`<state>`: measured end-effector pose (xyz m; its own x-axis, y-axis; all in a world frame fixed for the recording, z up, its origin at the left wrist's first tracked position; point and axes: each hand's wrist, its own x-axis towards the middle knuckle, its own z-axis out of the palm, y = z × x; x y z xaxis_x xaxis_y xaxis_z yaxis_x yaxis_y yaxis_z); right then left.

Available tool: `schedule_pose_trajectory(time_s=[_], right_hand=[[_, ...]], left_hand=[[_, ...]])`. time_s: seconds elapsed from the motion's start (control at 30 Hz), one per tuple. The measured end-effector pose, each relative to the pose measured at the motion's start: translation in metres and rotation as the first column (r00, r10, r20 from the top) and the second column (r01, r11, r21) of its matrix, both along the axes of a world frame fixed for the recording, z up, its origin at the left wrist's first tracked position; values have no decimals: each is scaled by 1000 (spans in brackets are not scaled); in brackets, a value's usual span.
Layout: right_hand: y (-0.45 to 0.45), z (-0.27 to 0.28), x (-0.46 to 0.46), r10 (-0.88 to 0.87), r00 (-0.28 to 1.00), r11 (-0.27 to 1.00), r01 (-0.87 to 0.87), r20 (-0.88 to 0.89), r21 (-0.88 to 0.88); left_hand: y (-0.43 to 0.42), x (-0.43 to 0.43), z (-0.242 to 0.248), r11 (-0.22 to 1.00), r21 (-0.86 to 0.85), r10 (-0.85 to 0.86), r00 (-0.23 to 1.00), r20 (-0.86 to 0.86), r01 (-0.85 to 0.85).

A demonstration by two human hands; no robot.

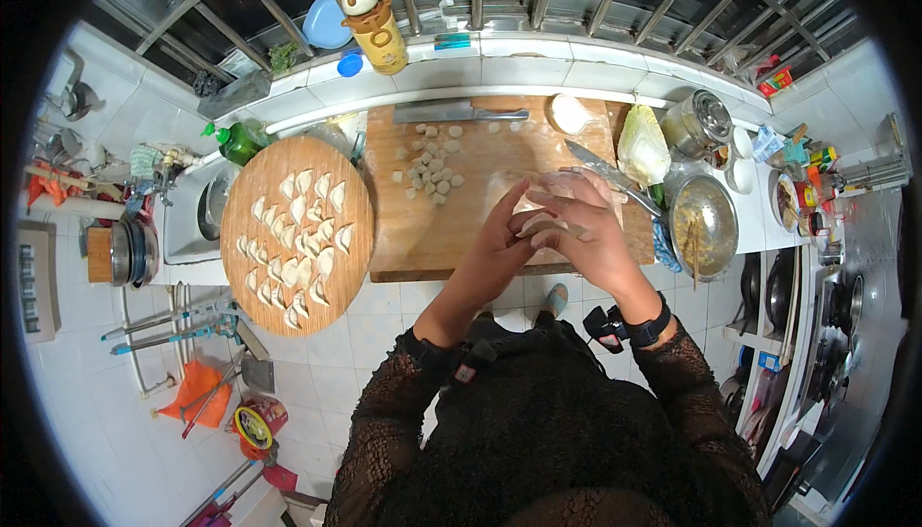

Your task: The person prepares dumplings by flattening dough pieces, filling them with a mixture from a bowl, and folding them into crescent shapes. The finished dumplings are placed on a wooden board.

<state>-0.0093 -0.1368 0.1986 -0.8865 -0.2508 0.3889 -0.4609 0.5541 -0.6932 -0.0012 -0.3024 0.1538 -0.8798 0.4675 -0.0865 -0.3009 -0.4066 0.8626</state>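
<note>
Between my left hand point(503, 230) and my right hand point(594, 228) is a pale dough dumpling point(542, 224), pinched by the fingers of both. They are above the right part of a wooden cutting board point(410, 242). Behind my hands, flattened dough point(513, 180) is partly hidden on the floury surface. Small cut dough pieces point(435, 165) lie loose on the board's left half. To the left, a round wooden board point(248, 174) carries several rows of folded dumplings point(289, 272). A steel bowl point(722, 203) at the right contains yellowish filling point(681, 228) and chopsticks point(696, 250).
A cleaver point(432, 111) lies along the board's back edge. Near my right hand, a knife point(605, 167) points away from me. Behind it sit a napa cabbage point(643, 145) and a steel pot point(699, 120). The round board overhangs the sink point(189, 235) and the counter's front edge.
</note>
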Motion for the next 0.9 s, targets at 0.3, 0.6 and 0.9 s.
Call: schedule_pose_trajectory(time_s=[0.3,0.6,0.9], right_hand=[[-21,5,-6,160,987,980,-155,-33,124],[-64,9,-11,310,949,943,-315,61,103],[-70,-16,-7,151,932,986,-167,330,20]], left_hand=[[-21,3,-3,991,-130,-5,999,-31,1],[-49,9,-6,984,-115,120,985,-122,-134],[-196,14,-57,805,-66,593,803,55,-590]])
